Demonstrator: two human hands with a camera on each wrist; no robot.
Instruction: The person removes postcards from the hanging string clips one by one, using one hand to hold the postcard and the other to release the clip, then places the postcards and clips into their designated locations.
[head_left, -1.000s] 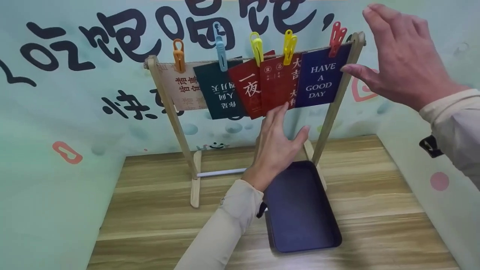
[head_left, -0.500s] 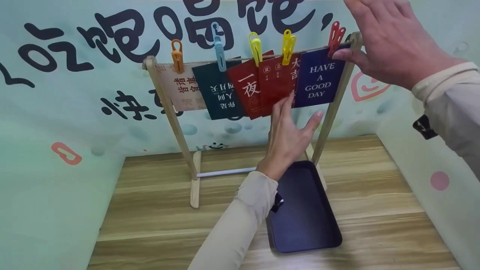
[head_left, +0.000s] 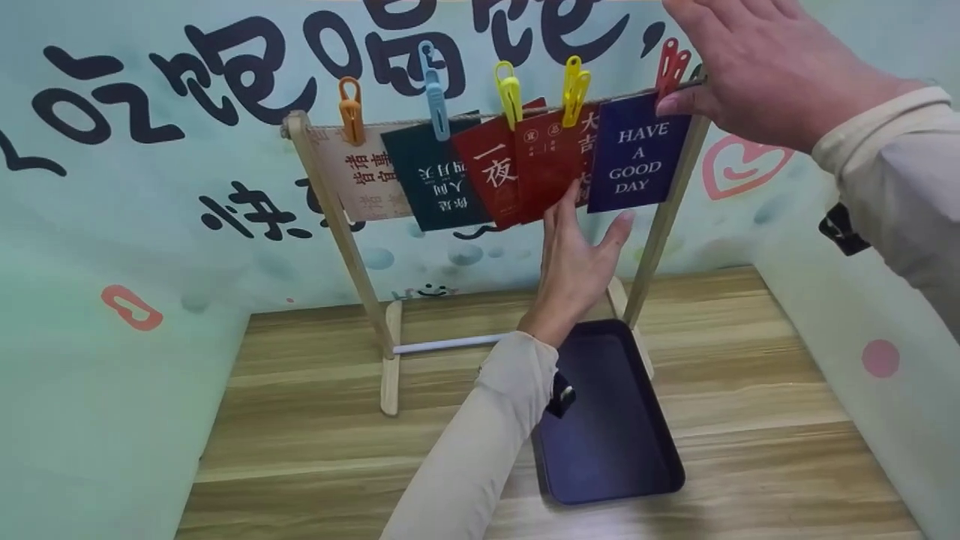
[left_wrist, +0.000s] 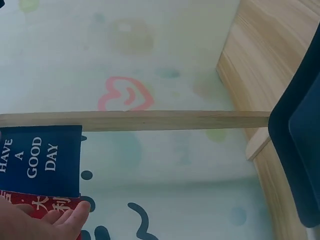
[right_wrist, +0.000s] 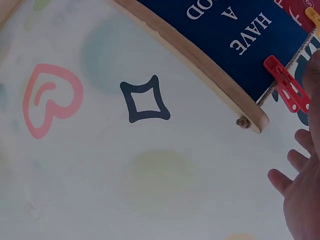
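Note:
Cards hang from a twine line on a wooden stand, held by plastic clothespins. My left hand is raised in front of the red card near its lower edge, fingers extended and thumb spread. In the left wrist view this hand overlaps the red card's lower end, beside the blue card. At the line's right end, my right hand is at the red clothespin on the blue card, its thumb overlapping the clip's lower part. Its fingers are spread with nothing pinched between them.
Yellow, blue and orange clothespins sit along the line. A dark rectangular tray lies on the wood-grain surface below, beside the stand's right foot. Printed walls stand behind and at both sides.
My right hand has moved left, from beside the stand's post to the red clothespin. My left hand has shifted slightly right and up along the red card.

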